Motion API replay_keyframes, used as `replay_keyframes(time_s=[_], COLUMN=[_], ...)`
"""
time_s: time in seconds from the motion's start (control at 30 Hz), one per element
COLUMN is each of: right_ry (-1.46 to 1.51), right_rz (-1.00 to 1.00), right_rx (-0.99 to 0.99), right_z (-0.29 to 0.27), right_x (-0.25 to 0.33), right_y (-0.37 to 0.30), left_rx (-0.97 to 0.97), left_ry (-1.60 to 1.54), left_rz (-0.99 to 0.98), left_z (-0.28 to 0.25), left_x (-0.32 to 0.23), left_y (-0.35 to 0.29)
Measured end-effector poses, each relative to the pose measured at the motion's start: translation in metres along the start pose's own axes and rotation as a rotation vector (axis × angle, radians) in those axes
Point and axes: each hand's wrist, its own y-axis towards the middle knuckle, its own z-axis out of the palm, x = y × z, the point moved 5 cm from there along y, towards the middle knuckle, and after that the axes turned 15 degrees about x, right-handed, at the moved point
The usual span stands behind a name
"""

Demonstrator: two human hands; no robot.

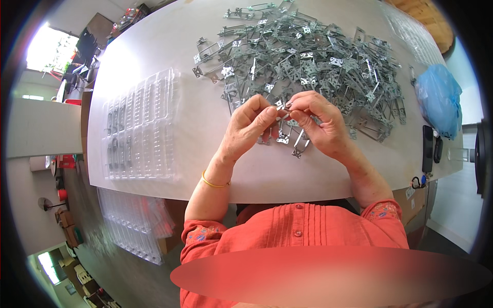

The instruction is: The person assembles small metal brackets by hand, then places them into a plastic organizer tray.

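Observation:
Both my hands meet over the near edge of a big heap of small metal brackets. Thumb and fingers of my left hand pinch one end of a small shiny metal bracket. My right hand grips its other end between thumb and forefinger. Fingers cover much of the piece, so its full shape is hidden. Just below the hands, a few loose brackets lie on the white table. Left of my left hand is a clear plastic tray with rows of slots, some holding metal parts.
More clear trays sit below the table's left edge. To the right are a blue plastic bag, a black phone and a key ring. Clear plastic sheets lie at the far right corner.

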Motion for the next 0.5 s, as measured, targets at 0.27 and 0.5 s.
replay_keyframes(time_s=[0.27,0.5], right_ry=[0.51,0.88], right_rz=[0.238,0.367], right_rx=[-0.194,-0.147], right_z=[-0.005,0.016], right_x=[-0.02,-0.023], right_y=[-0.006,-0.007], left_rx=[0.122,0.06], left_ry=[-0.408,-0.442], left_rz=[0.382,0.3], left_z=[0.009,-0.001], left_x=[-0.026,-0.012], left_y=[0.003,-0.002])
